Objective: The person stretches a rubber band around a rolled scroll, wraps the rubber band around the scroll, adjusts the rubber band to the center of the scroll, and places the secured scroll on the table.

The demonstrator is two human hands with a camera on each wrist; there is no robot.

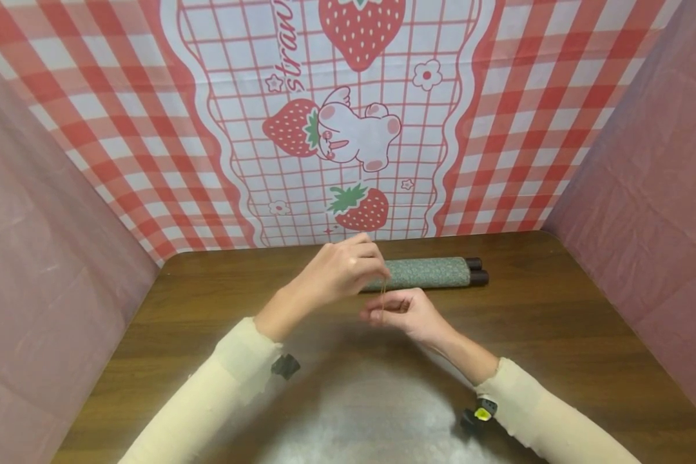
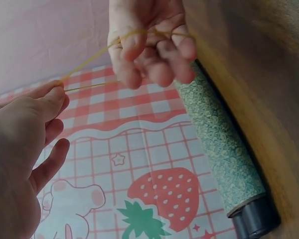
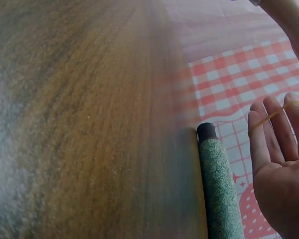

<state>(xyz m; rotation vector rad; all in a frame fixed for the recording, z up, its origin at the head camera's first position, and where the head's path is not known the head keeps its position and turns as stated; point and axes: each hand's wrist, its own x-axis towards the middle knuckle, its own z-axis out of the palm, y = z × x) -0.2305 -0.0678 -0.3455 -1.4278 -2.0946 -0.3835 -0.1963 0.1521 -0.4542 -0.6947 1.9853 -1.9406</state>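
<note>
A thin yellowish rubber band [image 2: 92, 56] is stretched between the two hands. My left hand [image 1: 348, 267] pinches one end of it between thumb and forefinger, as the left wrist view shows up close. The band passes over the spread thumb and fingers of my right hand [image 1: 412, 316], which sits lower and to the right. In the right wrist view the rubber band [image 3: 271, 118] crosses from the thumb to a fingertip of that hand. Just behind the hands lies a rolled scroll [image 1: 429, 273] in green patterned cloth, with dark rod ends; the left hand hides its left end.
The scroll lies along the back of the brown wooden table [image 1: 209, 303]. Behind it hangs a red-and-white checked cloth [image 1: 499, 129] with strawberries. Pink curtains [image 1: 644, 161] stand at both sides.
</note>
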